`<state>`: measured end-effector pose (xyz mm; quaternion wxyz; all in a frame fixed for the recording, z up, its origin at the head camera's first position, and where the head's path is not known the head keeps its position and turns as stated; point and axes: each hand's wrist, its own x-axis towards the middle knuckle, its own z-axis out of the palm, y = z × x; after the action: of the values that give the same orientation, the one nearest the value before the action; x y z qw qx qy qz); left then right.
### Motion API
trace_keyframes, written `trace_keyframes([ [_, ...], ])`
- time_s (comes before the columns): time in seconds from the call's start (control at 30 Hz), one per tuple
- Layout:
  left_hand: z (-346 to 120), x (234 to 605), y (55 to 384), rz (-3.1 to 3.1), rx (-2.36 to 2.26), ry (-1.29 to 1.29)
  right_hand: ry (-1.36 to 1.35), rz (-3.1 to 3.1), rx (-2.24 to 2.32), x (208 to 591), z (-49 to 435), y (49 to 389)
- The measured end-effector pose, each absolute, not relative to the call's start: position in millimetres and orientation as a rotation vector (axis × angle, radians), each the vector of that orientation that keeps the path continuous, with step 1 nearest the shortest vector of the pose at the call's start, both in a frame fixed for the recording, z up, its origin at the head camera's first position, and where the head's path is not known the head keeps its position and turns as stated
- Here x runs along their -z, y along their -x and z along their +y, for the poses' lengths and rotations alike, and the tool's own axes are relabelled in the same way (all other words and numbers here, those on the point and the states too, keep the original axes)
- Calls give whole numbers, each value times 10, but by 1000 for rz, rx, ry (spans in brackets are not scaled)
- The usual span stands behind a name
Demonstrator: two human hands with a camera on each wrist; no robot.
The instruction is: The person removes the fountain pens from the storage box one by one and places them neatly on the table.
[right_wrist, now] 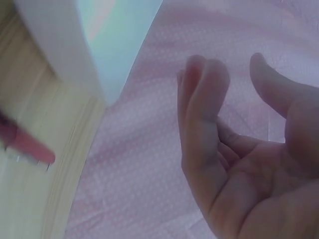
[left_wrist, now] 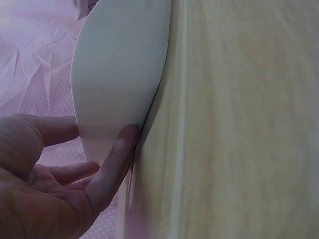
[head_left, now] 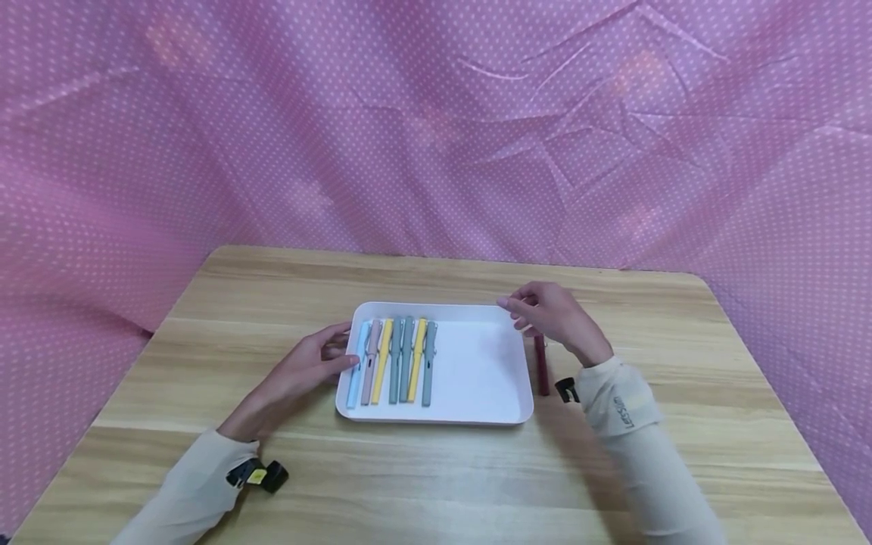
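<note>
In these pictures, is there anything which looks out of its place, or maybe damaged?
One thing stands out: a dark red pen lies on the wooden table, just right of the white tray, whereas seven other pens lie side by side inside it. I see no spill or damage.

You've room btwn the pens (head_left: 395, 363) & the white tray (head_left: 484, 371)'s R wall; pens block its L part. Your L hand (head_left: 306, 359) obstructs the L rim. Just R, a dark red pen (head_left: 542, 367) & your R hand (head_left: 555, 314) are obstacles. Nearside desk (head_left: 436, 484) gives you passage; pink cloth (head_left: 436, 151) bounds the back.
</note>
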<state>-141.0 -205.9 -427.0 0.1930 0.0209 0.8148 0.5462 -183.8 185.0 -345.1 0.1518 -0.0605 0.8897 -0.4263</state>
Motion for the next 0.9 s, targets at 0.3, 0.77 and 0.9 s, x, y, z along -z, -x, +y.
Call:
trace_keyframes([
  [0.3, -2069, 4282, 1426, 2285, -1541, -82, 160, 2505, 1165, 3477, 1450, 1870],
  [0.77, -2079, 4291, 1438, 2309, -1519, -117, 191, 2490, 1019, 3580, 973, 1921],
  [0.9, -2081, 4289, 1436, 2306, -1523, -118, 199, 2482, 970, 3644, 906, 1919],
])
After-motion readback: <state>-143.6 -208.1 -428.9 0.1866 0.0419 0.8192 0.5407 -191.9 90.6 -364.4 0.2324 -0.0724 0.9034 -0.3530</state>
